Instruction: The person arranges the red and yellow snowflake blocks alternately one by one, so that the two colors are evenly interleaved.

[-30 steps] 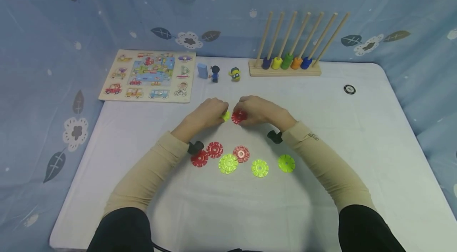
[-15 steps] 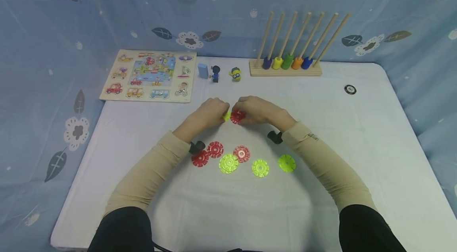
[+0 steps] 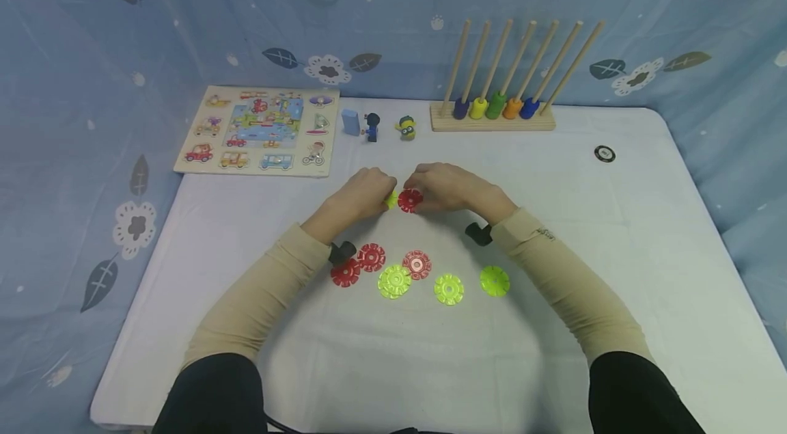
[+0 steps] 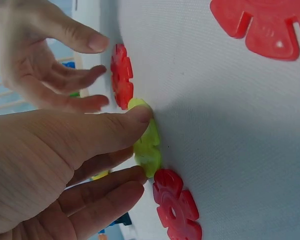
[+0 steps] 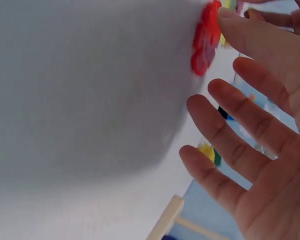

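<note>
My left hand pinches a yellow-green flower-shaped disc between thumb and fingers, low over the white table. A red flower disc lies against its far side in the left wrist view. Another red disc meets its near end; the left hand hides this one in the head view. Whether the discs interlock, I cannot tell. Beside the first red disc is my right hand. Its fingers are spread and relaxed, the thumb close to that disc's edge, with nothing held.
Nearer the person lie several red and yellow-green discs. At the back stand a wooden picture puzzle, a blue block, two small figures and a pegged bead rack. A black round piece lies at right.
My right hand has let go of the red disc and moved slightly back from it, its fingers spreading. The left hand keeps its pinch almost in place.
</note>
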The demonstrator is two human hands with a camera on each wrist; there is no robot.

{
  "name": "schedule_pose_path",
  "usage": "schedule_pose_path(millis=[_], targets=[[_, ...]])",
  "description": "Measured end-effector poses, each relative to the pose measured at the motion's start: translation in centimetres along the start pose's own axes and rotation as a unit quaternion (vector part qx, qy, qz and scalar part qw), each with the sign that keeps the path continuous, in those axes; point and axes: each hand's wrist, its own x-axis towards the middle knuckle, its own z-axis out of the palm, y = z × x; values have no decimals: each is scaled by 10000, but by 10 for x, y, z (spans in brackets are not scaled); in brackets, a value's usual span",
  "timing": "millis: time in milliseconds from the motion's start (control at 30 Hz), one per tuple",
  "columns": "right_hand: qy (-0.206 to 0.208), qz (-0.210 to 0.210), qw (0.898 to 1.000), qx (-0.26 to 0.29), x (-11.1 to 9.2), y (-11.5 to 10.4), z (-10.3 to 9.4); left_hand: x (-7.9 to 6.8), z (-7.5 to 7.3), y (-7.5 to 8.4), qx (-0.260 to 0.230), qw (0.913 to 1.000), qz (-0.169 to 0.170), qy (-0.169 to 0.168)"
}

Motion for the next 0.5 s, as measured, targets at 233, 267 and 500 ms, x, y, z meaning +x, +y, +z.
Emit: schedule_pose_path(millis=[233, 267, 500], targets=[[111, 443, 9989, -41, -29, 19, -11, -1, -2, 3, -32, 10000, -38, -56], [121, 501, 9987, -61, -35, 23, -12, -1, -2, 4, -44, 10000, -57, -65], [223, 986, 9947, -188, -78, 43, -13, -3, -3, 5, 53, 9998, -131, -125]])
